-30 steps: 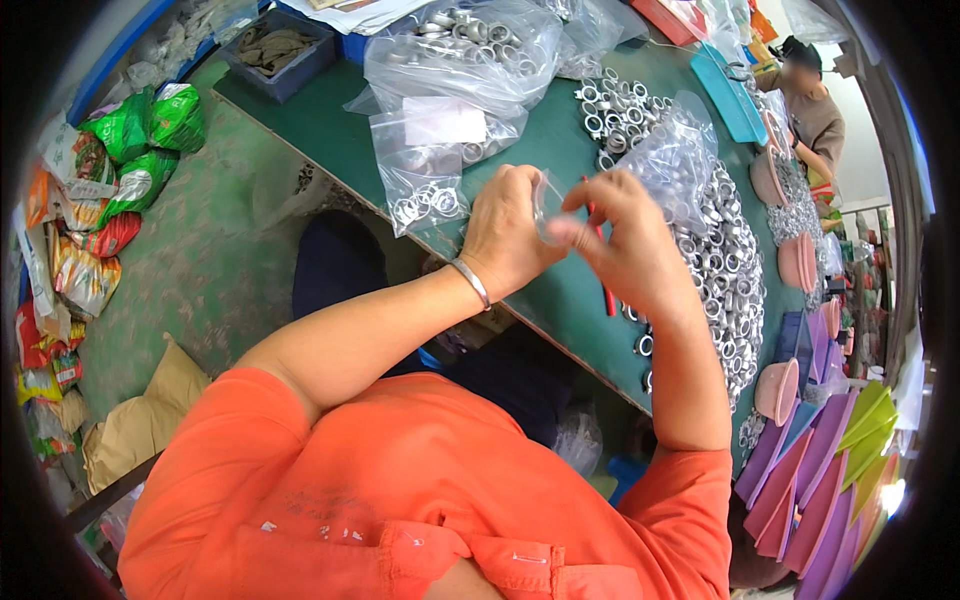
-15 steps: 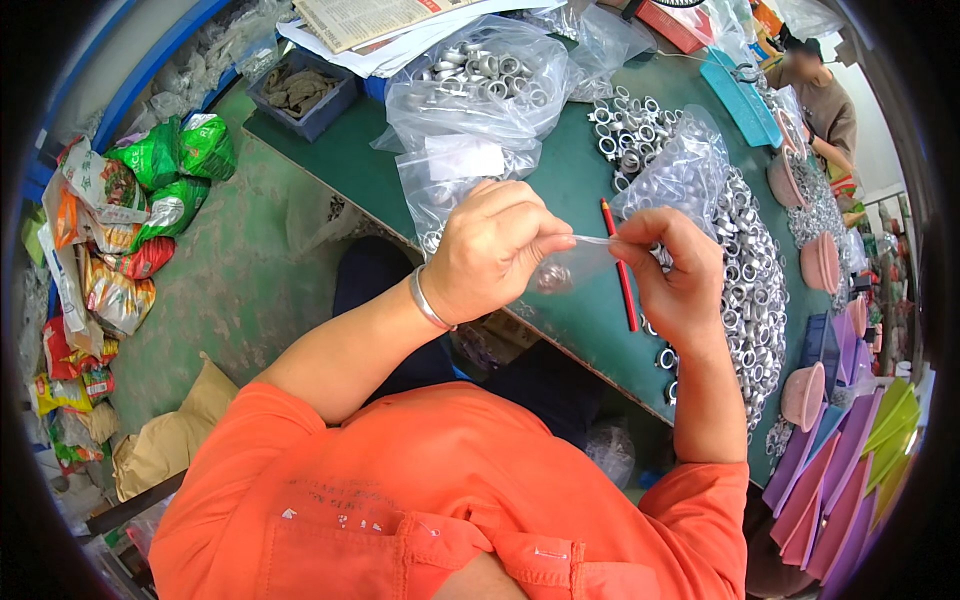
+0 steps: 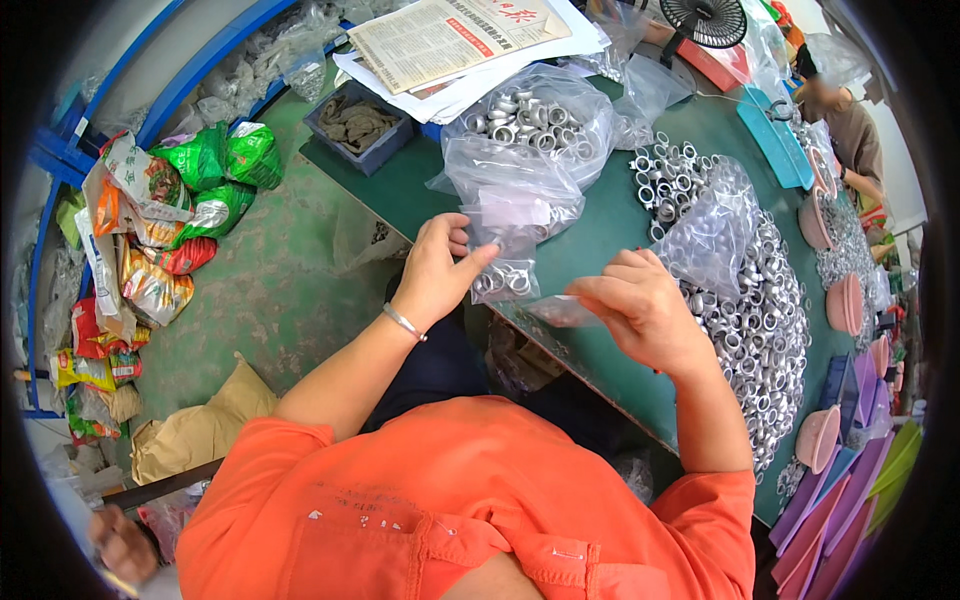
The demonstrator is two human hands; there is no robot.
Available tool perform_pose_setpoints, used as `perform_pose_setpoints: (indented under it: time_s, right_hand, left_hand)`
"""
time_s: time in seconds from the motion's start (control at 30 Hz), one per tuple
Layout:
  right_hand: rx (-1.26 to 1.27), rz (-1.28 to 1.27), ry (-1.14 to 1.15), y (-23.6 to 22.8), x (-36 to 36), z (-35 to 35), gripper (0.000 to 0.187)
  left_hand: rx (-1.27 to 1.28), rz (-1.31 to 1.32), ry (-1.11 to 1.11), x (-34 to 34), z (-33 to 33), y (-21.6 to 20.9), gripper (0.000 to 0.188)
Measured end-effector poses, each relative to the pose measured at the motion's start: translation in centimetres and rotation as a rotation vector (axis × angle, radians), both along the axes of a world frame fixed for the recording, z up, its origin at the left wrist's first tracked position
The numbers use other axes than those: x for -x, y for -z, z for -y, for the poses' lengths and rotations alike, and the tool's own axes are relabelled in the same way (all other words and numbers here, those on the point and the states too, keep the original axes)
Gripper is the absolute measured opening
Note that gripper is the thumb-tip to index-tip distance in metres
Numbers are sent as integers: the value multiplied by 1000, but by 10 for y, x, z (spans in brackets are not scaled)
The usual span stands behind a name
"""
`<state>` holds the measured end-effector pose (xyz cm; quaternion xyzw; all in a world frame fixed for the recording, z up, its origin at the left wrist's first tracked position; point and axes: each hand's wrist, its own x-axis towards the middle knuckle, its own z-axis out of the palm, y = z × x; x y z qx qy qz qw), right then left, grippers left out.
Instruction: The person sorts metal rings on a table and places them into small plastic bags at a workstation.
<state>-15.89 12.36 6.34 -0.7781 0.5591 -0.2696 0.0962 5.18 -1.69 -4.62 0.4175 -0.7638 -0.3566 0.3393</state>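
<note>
My right hand (image 3: 645, 312) is closed on the edge of a small clear plastic bag (image 3: 563, 311), which hangs to its left over the table's near edge. My left hand (image 3: 438, 268) holds nothing; its thumb points away from the bent fingers. It is beside a clear bag of metal rings (image 3: 505, 282) at the table edge. Beyond that lies a larger clear bag (image 3: 530, 125) full of silvery rings. A big pile of loose metal rings (image 3: 755, 340) spreads to the right of my right hand, with a crumpled clear bag (image 3: 712, 225) on it.
Newspaper (image 3: 450, 40) and a grey bin with a cloth (image 3: 360, 120) sit at the table's far left. A turquoise tray (image 3: 775, 138), a small fan (image 3: 705, 18) and pink baskets (image 3: 845, 302) are further right. A co-worker (image 3: 850, 130) sits far right; another person's hand (image 3: 122, 545) shows lower left.
My hands have parted: the left has moved left and let go of the small bag, the right keeps it. The view has shifted, and another person's hand has appeared at lower left.
</note>
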Motion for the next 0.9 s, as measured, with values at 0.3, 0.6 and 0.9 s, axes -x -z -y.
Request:
perform_pose_setpoints:
  time_s: [0.3,0.6,0.9]
  right_hand:
    - [66,-26,-31,15,-16,32,11]
    - [376,124,-20,44,-25,41,25]
    - [141,98,49,23,-12,30,15]
  left_hand:
    - [-315,-136,52,8,5,-10,19]
    - [-96,-468,398,6,-22,-23,16]
    - [225,-251,488,23,-27,-35,14]
